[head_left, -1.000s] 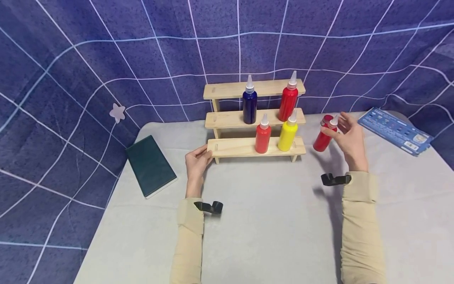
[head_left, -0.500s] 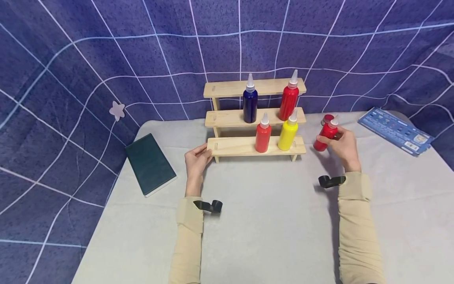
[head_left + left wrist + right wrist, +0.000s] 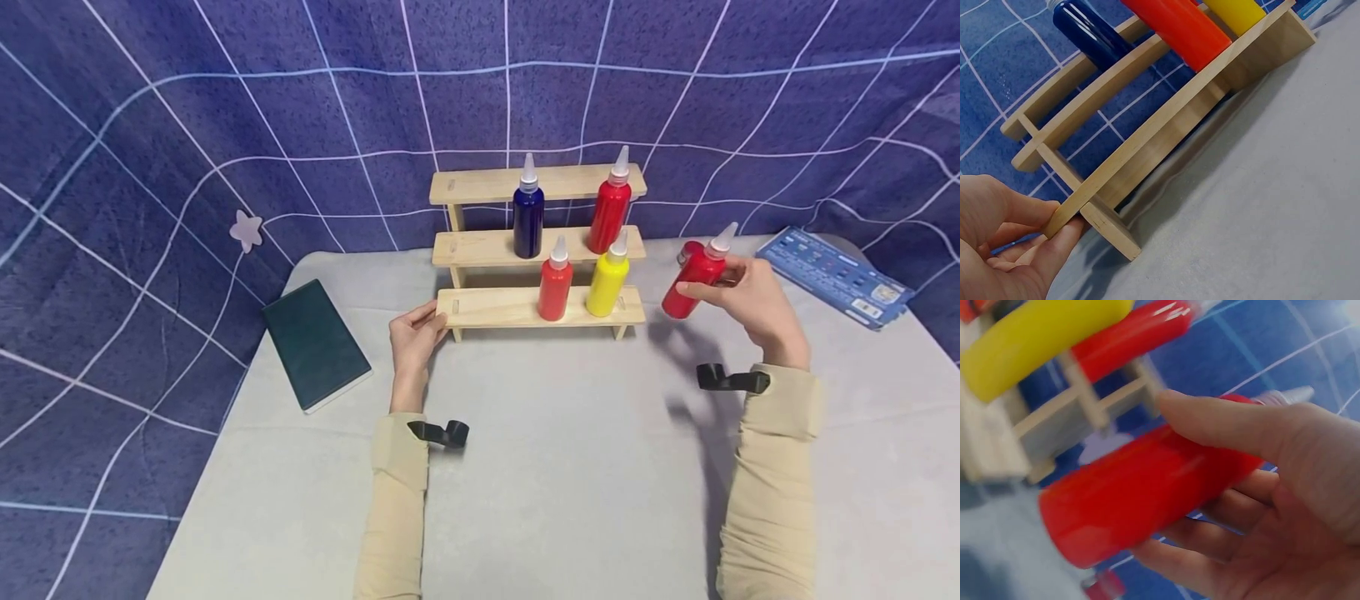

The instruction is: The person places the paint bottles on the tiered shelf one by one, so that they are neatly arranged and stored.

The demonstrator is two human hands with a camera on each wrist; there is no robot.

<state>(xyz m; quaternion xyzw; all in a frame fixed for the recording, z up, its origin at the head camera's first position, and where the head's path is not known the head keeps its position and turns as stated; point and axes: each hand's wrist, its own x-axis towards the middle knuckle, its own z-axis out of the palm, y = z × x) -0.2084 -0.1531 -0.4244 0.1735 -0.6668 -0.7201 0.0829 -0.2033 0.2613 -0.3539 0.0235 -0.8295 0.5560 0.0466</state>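
My right hand grips a red squeeze bottle with a pointed clear nozzle, thumb on one side and fingers on the other. That bottle is tilted, nozzle to the right, and its base looks lifted off the cloth. At the other side, my left hand pinches the left end of a three-tier wooden shelf. On the bottom tier stand an orange-red bottle and a yellow bottle. The middle tier bears a dark blue bottle and another red bottle.
Behind the held bottle is a small red-topped round container, partly hidden. A blue printed sheet lies at the right, a dark green book at the left. A blue curtain hangs behind the white-covered table.
My right hand has closed round the red bottle's body, and the bottle has tipped to the right and come up. The left hand stays on the shelf end.
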